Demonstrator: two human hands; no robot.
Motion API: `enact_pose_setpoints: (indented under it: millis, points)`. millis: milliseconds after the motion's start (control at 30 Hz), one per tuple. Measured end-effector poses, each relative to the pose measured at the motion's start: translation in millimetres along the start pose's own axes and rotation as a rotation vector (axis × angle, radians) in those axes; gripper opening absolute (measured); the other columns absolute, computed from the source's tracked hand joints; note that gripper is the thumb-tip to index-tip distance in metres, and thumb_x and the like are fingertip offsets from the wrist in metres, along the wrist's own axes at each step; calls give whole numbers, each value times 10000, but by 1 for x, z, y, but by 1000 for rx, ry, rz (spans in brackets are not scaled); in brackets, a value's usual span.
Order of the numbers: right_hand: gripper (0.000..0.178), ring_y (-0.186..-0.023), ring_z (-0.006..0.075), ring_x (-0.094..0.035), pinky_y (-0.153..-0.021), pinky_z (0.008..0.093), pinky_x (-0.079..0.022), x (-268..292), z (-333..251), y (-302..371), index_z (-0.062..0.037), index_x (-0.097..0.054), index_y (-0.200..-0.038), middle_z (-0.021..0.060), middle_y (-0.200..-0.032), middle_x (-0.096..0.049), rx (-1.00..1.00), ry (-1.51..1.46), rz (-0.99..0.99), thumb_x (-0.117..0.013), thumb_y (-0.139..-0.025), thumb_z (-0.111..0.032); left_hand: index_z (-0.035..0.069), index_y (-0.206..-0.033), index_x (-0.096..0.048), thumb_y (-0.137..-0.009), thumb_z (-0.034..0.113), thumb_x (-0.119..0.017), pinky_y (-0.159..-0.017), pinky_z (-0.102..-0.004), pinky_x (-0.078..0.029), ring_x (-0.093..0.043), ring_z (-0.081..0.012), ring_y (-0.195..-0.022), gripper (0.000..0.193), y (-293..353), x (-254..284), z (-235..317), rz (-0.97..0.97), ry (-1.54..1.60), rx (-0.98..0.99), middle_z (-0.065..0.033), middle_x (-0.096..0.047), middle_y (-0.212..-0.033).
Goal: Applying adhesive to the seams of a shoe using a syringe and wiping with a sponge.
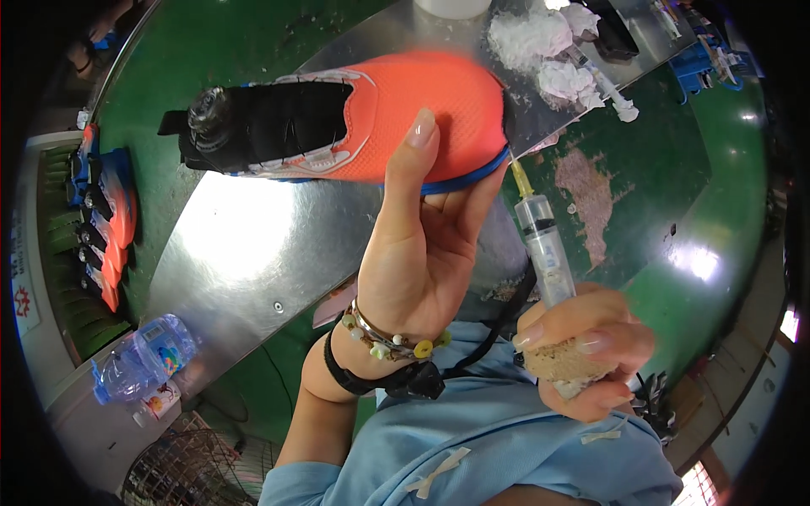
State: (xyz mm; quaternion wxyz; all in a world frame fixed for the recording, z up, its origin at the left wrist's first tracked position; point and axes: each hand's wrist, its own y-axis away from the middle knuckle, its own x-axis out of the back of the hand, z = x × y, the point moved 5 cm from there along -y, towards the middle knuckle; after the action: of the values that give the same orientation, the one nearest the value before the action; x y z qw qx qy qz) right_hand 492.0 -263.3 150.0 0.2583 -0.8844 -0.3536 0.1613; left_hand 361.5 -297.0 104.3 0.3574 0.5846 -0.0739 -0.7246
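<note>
My left hand (426, 244) is closed on an orange running shoe (447, 97) with a black collar and a blue sole edge. Its thumb presses the upper near the toe, and the other fingers go under the sole. A clear syringe (547, 253) with a yellow needle hub is gripped in my right hand (595, 337). Its needle tip lies at the blue sole edge by the toe; whether it touches, I cannot tell. Against the right palm sits a tan, rough lump (569, 363), its kind unclear. Crumpled stuffing bulges in the shoe's heel opening.
A metal worktop (253, 253) runs under the shoe. Crumpled white paper (531, 38) lies at the back right, with another syringe (599, 78) beside it. Several similar shoes (110, 211) stand on a rack at far left. A plastic bottle (156, 354) is at lower left.
</note>
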Motion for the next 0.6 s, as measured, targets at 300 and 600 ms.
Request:
enact_pose_setpoints:
  millis: [300,600]
  points:
    - [422,-563,199,-609,-483,279,-484,44,1,-7,15,-481,-1044,142,-748,-623,12,24,76,-432,-927,-387,85,-1082,-571,-857,371,-593,-686,-254,-530,-645,-155,-718,365,-15,48,63,-55,-264,-16,-122,-631,-1016]
    - [437,-463,192,-512,-412,265,-404,85,95,-35,3,-456,-1150,147,-737,-551,-308,-225,229,-317,-954,-362,-5,-1259,-422,-811,337,-632,-908,-327,-481,-495,-266,-1155,601,-53,240,418,572,-194,-800,-163,-470,-1288]
